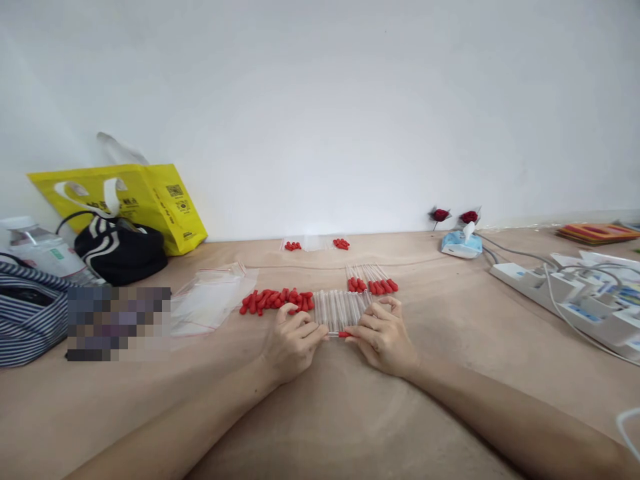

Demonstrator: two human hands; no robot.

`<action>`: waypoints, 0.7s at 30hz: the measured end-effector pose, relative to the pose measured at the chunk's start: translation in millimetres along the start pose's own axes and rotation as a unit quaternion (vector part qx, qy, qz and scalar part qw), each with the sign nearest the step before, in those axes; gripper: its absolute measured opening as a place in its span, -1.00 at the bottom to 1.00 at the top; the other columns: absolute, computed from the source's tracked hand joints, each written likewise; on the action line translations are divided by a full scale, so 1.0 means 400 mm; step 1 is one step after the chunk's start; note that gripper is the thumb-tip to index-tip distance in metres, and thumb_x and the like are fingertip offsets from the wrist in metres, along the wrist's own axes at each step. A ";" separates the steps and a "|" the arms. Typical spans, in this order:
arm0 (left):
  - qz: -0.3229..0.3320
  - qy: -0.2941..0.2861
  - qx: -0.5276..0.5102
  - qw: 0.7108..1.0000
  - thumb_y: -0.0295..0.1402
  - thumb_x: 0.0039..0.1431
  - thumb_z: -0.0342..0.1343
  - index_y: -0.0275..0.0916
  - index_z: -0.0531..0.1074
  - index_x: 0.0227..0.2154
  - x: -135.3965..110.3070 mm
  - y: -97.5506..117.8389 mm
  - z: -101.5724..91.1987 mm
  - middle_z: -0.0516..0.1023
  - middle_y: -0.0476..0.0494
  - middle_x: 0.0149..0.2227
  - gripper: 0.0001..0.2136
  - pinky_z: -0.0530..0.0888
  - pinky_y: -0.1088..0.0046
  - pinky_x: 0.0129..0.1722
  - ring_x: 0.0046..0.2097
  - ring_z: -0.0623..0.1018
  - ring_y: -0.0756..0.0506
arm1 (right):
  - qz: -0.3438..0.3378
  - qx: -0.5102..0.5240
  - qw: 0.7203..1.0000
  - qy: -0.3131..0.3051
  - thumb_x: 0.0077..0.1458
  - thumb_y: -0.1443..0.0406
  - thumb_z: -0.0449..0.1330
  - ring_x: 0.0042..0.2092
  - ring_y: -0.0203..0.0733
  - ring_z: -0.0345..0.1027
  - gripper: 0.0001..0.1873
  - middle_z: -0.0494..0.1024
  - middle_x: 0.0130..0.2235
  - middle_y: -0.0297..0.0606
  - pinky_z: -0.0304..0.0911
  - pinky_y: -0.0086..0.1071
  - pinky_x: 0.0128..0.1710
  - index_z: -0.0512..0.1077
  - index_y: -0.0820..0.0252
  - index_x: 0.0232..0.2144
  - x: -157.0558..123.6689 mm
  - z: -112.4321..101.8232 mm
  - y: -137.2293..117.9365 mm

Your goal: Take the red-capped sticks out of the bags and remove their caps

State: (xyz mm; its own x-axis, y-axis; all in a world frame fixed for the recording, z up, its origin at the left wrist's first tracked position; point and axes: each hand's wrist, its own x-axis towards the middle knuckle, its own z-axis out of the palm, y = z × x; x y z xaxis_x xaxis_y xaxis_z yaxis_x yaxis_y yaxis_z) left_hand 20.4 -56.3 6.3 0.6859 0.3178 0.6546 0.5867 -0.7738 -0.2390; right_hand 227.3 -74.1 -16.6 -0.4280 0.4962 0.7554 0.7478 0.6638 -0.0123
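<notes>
My left hand (295, 341) pinches a thin clear dropper tube (333, 335). My right hand (384, 339) grips the red rubber bulb (343, 335) at the tube's right end; how deep the tube sits in the bulb is hidden by the fingers. Just beyond both hands lies a row of bare clear tubes (341, 308), side by side. To their left is a heap of loose red bulbs (273, 300), close to my left fingers. Behind my right hand rest several droppers (384, 287) with red bulbs on their near ends.
Clear plastic bags (207, 300) lie at left, near a yellow bag (173, 207), a black pouch (123, 250), a bottle (47, 247) and a striped bag (33, 317). Small bags with red bulbs (341, 244) lie by the wall. Right: tissues (461, 245), power strips (565, 303), cables.
</notes>
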 end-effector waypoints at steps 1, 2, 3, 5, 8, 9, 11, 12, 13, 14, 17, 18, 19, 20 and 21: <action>0.001 0.000 -0.002 1.000 -0.44 0.14 -0.06 -0.19 0.41 -0.47 0.000 0.001 0.001 0.47 0.04 -0.60 -0.83 0.18 0.25 -0.15 -0.44 0.39 0.01 | -0.001 0.002 1.000 -0.004 0.07 0.24 0.07 -0.38 -0.31 0.17 -0.82 0.39 -0.56 -0.39 -0.16 -0.19 -0.10 0.48 0.05 -0.41 -0.002 0.000 -0.001; 0.002 0.001 -0.006 1.000 -0.44 0.14 -0.07 -0.19 0.41 -0.46 0.000 0.001 0.003 0.47 0.04 -0.60 -0.83 0.18 0.25 -0.15 -0.44 0.39 0.01 | -0.002 0.006 1.000 -0.009 0.07 0.24 0.07 -0.37 -0.30 0.17 -0.82 0.39 -0.56 -0.39 -0.17 -0.19 -0.09 0.48 0.05 -0.41 -0.003 0.000 -0.003; 0.003 0.002 -0.011 1.000 -0.44 0.14 -0.07 -0.20 0.41 -0.46 0.000 0.000 0.005 0.47 0.04 -0.60 -0.83 0.18 0.25 -0.16 -0.43 0.39 0.01 | -0.004 0.009 1.000 -0.012 0.06 0.25 0.07 -0.36 -0.29 0.17 -0.83 0.39 -0.56 -0.39 -0.17 -0.18 -0.09 0.48 0.05 -0.41 -0.005 -0.001 -0.004; 0.009 0.002 -0.022 1.000 -0.45 0.15 -0.08 -0.20 0.41 -0.45 -0.003 -0.005 0.006 0.48 0.03 -0.59 -0.83 0.19 0.27 -0.18 -0.42 0.40 0.00 | -0.009 0.018 1.000 -0.020 0.06 0.28 0.06 -0.33 -0.26 0.19 -0.83 0.39 -0.55 -0.39 -0.16 -0.18 -0.09 0.47 0.05 -0.40 -0.008 -0.005 -0.004; -0.006 0.007 -0.040 0.999 -0.47 0.14 -0.08 -0.21 0.39 -0.47 -0.014 -0.021 0.002 0.49 0.02 -0.55 -0.83 0.21 0.32 -0.27 -0.41 0.40 -0.01 | 0.016 0.026 0.999 -0.010 0.06 0.30 0.05 -0.30 -0.24 0.20 -0.82 0.42 -0.53 -0.37 -0.15 -0.19 -0.09 0.46 0.06 -0.41 -0.014 -0.020 0.022; -0.021 0.008 -0.049 0.999 -0.48 0.14 -0.08 -0.21 0.38 -0.48 -0.019 -0.028 -0.001 0.48 0.01 -0.55 -0.83 0.22 0.34 -0.30 -0.40 0.39 -0.02 | 0.037 0.025 0.999 -0.001 0.07 0.29 0.04 -0.29 -0.24 0.21 -0.82 0.44 -0.50 -0.36 -0.14 -0.19 -0.10 0.46 0.07 -0.42 -0.016 -0.027 0.040; -0.061 0.003 -0.078 0.995 -0.47 0.14 -0.07 -0.23 0.37 -0.48 -0.027 -0.038 -0.007 0.46 -0.02 -0.53 -0.84 0.24 0.39 -0.35 -0.40 0.37 -0.02 | 0.095 0.007 0.995 0.020 0.09 0.26 0.05 -0.26 -0.21 0.21 -0.81 0.47 -0.42 -0.32 -0.13 -0.21 -0.13 0.47 0.07 -0.42 -0.020 -0.041 0.087; -0.081 0.000 -0.095 0.992 -0.46 0.14 -0.07 -0.24 0.38 -0.48 -0.029 -0.040 -0.009 0.44 -0.04 -0.51 -0.84 0.26 0.41 -0.36 -0.40 0.36 -0.02 | 0.117 -0.009 0.993 0.016 0.09 0.24 0.05 -0.27 -0.21 0.21 -0.81 0.46 -0.37 -0.31 -0.11 -0.22 -0.16 0.48 0.05 -0.39 -0.022 -0.046 0.113; -0.101 -0.001 -0.112 0.988 -0.45 0.15 -0.08 -0.25 0.38 -0.46 -0.028 -0.042 -0.010 0.41 -0.06 -0.49 -0.84 0.29 0.43 -0.37 -0.40 0.35 -0.02 | 0.136 -0.031 0.990 0.021 0.09 0.21 0.06 -0.27 -0.21 0.21 -0.80 0.45 -0.37 -0.29 -0.11 -0.23 -0.19 0.48 0.04 -0.39 -0.024 -0.049 0.137; -0.122 -0.002 -0.127 0.984 -0.43 0.16 -0.10 -0.25 0.38 -0.45 -0.024 -0.043 -0.010 0.38 -0.07 -0.48 -0.82 0.31 0.45 -0.36 -0.39 0.35 -0.02 | 0.149 -0.052 0.987 0.020 0.08 0.19 0.06 -0.28 -0.20 0.21 -0.80 0.44 -0.38 -0.27 -0.12 -0.23 -0.20 0.49 0.03 -0.39 -0.025 -0.051 0.158; -0.193 -0.019 -0.149 0.970 -0.42 0.18 -0.17 -0.27 0.38 -0.45 0.003 -0.045 -0.002 0.34 -0.09 -0.45 -0.77 0.36 0.45 -0.34 -0.37 0.38 -0.02 | 0.138 -0.091 0.986 -0.027 0.08 0.19 0.07 -0.30 -0.20 0.21 -0.80 0.44 -0.41 -0.28 -0.15 -0.22 -0.21 0.49 0.02 -0.38 -0.026 -0.048 0.191; -0.215 -0.036 -0.154 0.964 -0.42 0.18 -0.18 -0.27 0.38 -0.45 0.016 -0.048 0.001 0.34 -0.09 -0.45 -0.76 0.37 0.44 -0.33 -0.37 0.39 -0.03 | 0.126 -0.096 0.986 -0.047 0.09 0.19 0.06 -0.30 -0.20 0.21 -0.80 0.46 -0.40 -0.27 -0.16 -0.22 -0.21 0.48 0.03 -0.36 -0.026 -0.046 0.193; -0.236 -0.055 -0.158 0.957 -0.42 0.18 -0.19 -0.27 0.38 -0.46 0.031 -0.051 0.005 0.36 -0.09 -0.44 -0.75 0.37 0.42 -0.33 -0.36 0.41 -0.04 | 0.116 -0.099 0.986 -0.062 0.09 0.19 0.06 -0.29 -0.20 0.22 -0.80 0.47 -0.38 -0.27 -0.16 -0.22 -0.21 0.47 0.03 -0.35 -0.025 -0.045 0.193; -0.254 -0.076 -0.162 0.951 -0.42 0.17 -0.20 -0.27 0.39 -0.45 0.048 -0.056 0.007 0.38 -0.10 -0.43 -0.75 0.38 0.40 -0.32 -0.35 0.42 -0.05 | 0.110 -0.100 0.986 -0.072 0.09 0.18 0.06 -0.28 -0.19 0.22 -0.80 0.48 -0.36 -0.26 -0.16 -0.22 -0.21 0.46 0.03 -0.32 -0.024 -0.043 0.191; -0.274 -0.105 -0.161 0.942 -0.42 0.16 -0.19 -0.27 0.39 -0.44 0.066 -0.060 0.010 0.40 -0.11 -0.40 -0.76 0.38 0.40 -0.31 -0.33 0.43 -0.06 | 0.109 -0.100 0.986 -0.077 0.08 0.16 0.06 -0.27 -0.19 0.22 -0.79 0.49 -0.33 -0.26 -0.16 -0.23 -0.21 0.45 0.04 -0.30 -0.023 -0.043 0.189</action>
State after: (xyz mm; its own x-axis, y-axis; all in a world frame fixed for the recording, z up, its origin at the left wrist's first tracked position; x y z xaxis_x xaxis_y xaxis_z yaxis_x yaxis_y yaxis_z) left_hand 26.0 -27.1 26.6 0.4069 0.7936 0.4522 0.7403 -0.5766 0.3457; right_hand 296.5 -37.9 -13.4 -0.3067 0.7034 0.6412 0.9089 0.4165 -0.0223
